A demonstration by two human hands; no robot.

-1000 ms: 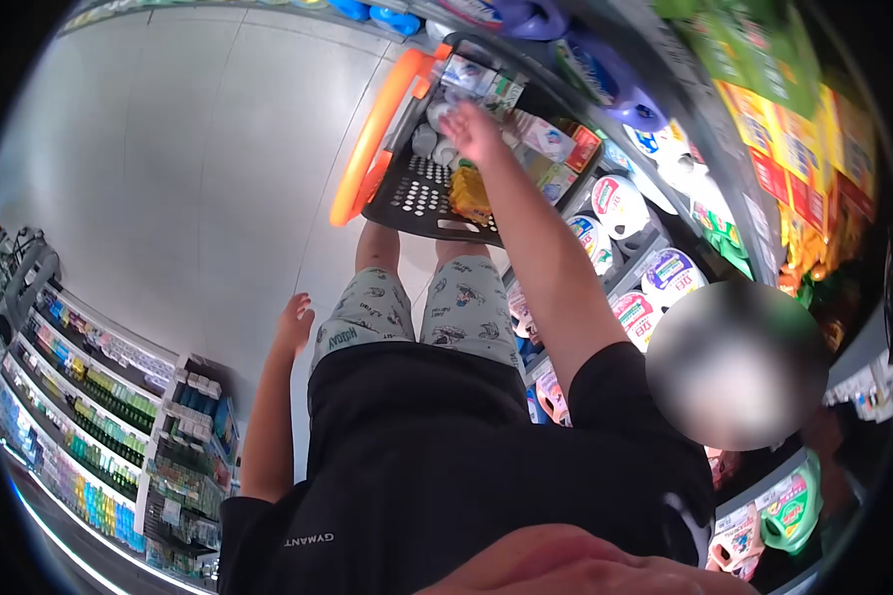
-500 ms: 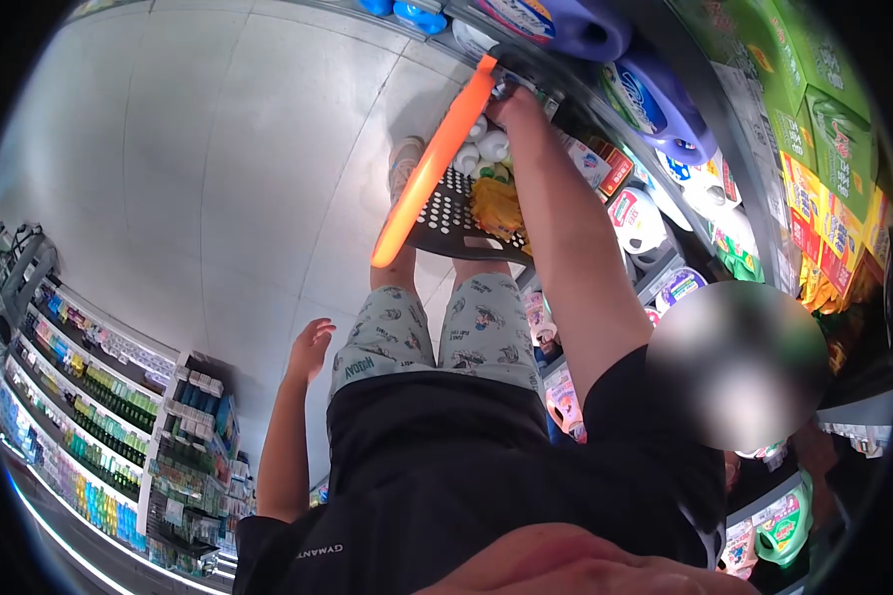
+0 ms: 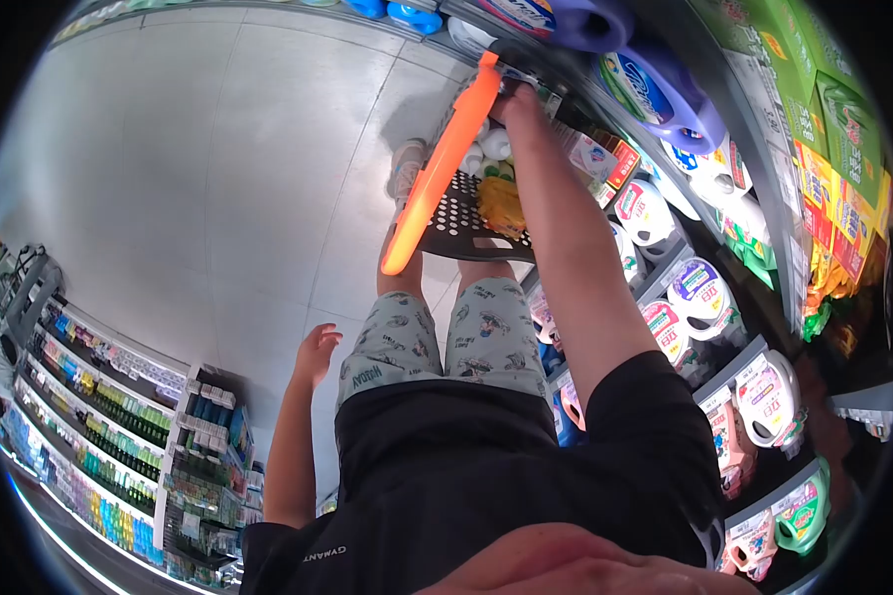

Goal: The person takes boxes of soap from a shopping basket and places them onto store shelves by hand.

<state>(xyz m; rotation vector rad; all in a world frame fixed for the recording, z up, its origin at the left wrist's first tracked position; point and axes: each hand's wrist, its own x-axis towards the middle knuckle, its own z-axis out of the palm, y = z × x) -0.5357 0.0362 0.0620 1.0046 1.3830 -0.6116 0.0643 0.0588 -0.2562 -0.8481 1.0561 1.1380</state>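
My left hand (image 3: pixel 318 353) hangs beside my left thigh, its fingers loosely apart and nothing in it. My right arm reaches forward, and my right hand (image 3: pixel 513 102) is closed beside the upper end of an orange handle (image 3: pixel 442 164); its fingers are in shadow, and what they hold cannot be made out. Below the handle is a dark perforated basket (image 3: pixel 453 236), in front of my shins. In it lie yellow packets (image 3: pixel 502 206) and white rounded items (image 3: pixel 495 145), partly hidden by the handle and my right forearm.
On the right, close to my right arm, shelves hold white bottles (image 3: pixel 701 295), purple bottles (image 3: pixel 655 97) and green boxes (image 3: pixel 847 129). Shelves of small bottles (image 3: pixel 119 436) stand at the lower left. Pale tiled floor (image 3: pixel 268 149) stretches ahead to the left.
The view has shifted slightly, and the shelves on the left appear further right. A blurred round patch over the right shelves is gone, showing more bottles. Both hands keep nearly the same pose.
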